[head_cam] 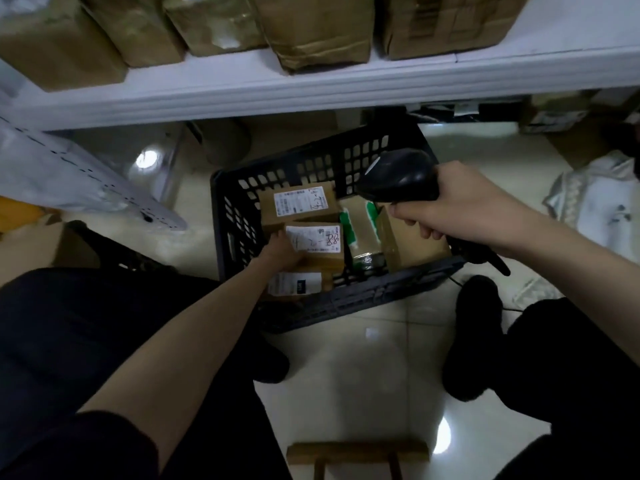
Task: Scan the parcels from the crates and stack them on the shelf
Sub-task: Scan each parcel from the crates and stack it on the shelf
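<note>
A black plastic crate stands on the floor below the white shelf. Inside lie several cardboard parcels. My left hand reaches into the crate and grips the left edge of a small brown parcel with a white label marked in red. Behind it lies another labelled parcel; to the right is a parcel with green tape. My right hand holds a black barcode scanner above the crate's right side, its head pointing left and down.
Several brown parcels line the shelf above. A perforated white shelf upright leans at the left. A white bag lies on the floor at the right. My dark-clad legs flank the crate, and a wooden stool is near the bottom edge.
</note>
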